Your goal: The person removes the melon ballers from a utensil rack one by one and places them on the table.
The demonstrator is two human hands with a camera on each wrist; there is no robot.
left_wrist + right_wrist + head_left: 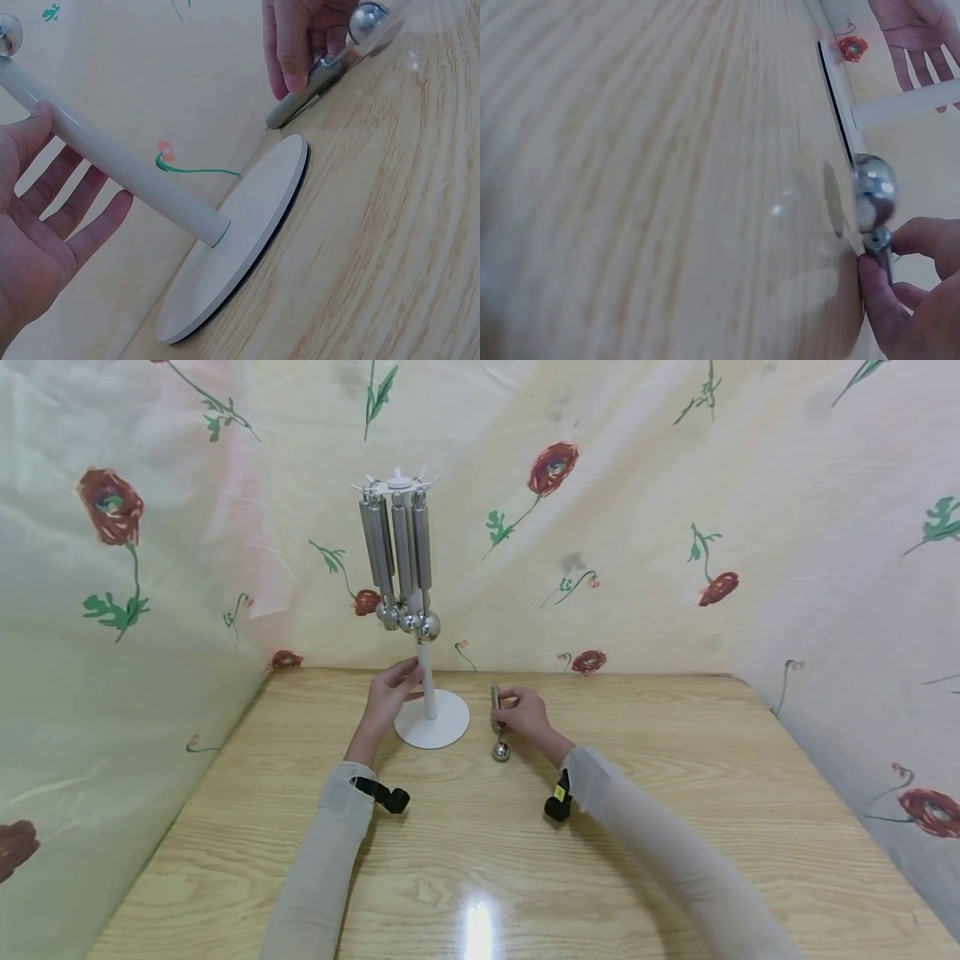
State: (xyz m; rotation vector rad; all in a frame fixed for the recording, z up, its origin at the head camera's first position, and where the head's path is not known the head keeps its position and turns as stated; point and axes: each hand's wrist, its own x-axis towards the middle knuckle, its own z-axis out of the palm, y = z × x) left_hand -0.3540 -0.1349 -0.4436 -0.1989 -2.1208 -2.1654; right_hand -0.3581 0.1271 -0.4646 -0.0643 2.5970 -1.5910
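Observation:
My right hand (525,713) pinches the thick grey handle of a ball-ended metal tool (500,752) between thumb and fingers, low over the table. Its shiny round end (875,184) points toward me, beyond the fingertips. To the left, a white stand (442,727) with a round base and upright pole bears several similar metal tools (405,543), hung from its top with their balls downward. Beside the pole is my left hand (392,693); in the left wrist view its thumb (37,124) lies against the pole while the loosely straight fingers extend behind it.
The wood-grain table (480,835) ends at the back against a flowered cloth (637,527), which also hangs along both sides. Each sleeve carries a black wrist camera (557,806).

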